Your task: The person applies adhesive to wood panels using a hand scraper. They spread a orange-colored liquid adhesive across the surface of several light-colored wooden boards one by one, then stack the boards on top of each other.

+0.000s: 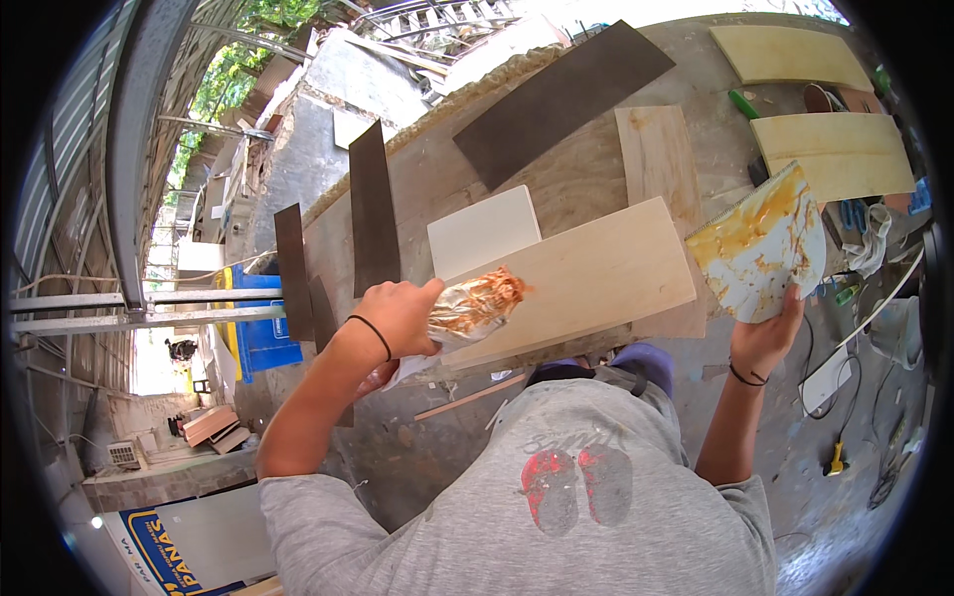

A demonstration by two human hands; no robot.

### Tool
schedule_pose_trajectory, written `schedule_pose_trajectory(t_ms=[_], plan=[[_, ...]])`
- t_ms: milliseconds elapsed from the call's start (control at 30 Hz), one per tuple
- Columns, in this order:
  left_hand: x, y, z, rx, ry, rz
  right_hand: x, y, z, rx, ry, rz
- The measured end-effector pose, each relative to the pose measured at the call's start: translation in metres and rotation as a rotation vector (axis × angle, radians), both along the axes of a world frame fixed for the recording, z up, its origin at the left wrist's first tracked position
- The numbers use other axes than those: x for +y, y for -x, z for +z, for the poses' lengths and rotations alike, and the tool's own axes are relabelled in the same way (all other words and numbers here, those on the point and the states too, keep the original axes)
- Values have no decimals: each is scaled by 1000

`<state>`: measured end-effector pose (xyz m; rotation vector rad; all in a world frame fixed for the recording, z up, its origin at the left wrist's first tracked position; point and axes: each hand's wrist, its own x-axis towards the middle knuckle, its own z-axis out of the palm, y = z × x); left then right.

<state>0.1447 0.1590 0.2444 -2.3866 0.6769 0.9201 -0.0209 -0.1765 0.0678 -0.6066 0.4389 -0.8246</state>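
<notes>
My left hand [397, 318] is closed round a crumpled silvery packet [475, 316], its far end smeared with orange-brown paste. The packet is above the near left part of a pale plywood board [596, 273]. On the right, my right hand [767, 340] grips a flat white spreader [760, 258] by its lower edge. Orange-brown paste covers much of its face, and its upper left edge looks toothed. The spreader is held up just beyond the board's right end. My right fingers are mostly hidden behind it.
A small white panel [484, 230] lies against the board's far side. Dark brown panels [564, 104] rest farther back and left on the worktable. Pale boards [835, 156] are at the far right. A blue bin [266, 333] stands left; cables [874, 467] trail across the right floor.
</notes>
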Motion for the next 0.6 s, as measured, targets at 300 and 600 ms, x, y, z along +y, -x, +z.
schedule_pose_trajectory(t_ms=[300, 600], plan=[[44, 19, 4, -107, 472, 117, 3, -14, -3, 112, 38, 48], [148, 82, -28, -381, 727, 512, 55, -66, 35, 150, 837, 591]])
